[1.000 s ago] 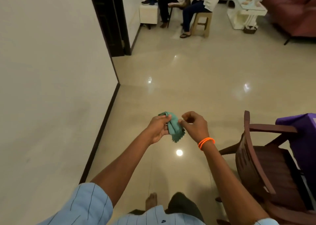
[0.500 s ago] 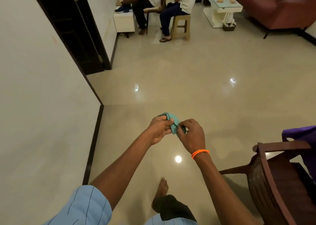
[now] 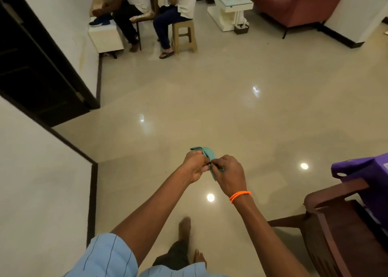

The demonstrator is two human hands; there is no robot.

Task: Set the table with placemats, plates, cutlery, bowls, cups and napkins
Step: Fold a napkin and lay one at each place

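Note:
A small teal-green napkin (image 3: 208,153) is bunched between both hands, held in the air over the shiny floor. My left hand (image 3: 194,165) grips its left side with curled fingers. My right hand (image 3: 229,174), with an orange bead band at the wrist, pinches the napkin's right edge against the left hand. Most of the cloth is hidden between the fingers; a short tail hangs below them. No plates, cutlery, bowls or cups are in view.
A dark wooden chair (image 3: 344,230) stands at the lower right beside a purple-covered table edge (image 3: 365,171). A white wall corner (image 3: 42,182) and dark doorway (image 3: 37,66) lie left. Two seated people (image 3: 163,9), a white coffee table (image 3: 230,5) and a red sofa (image 3: 294,3) are far ahead.
I have walked forward; the chair slid to the lower right and the doorway came closer. My hands have drawn together, and the napkin is bunched tighter between them.

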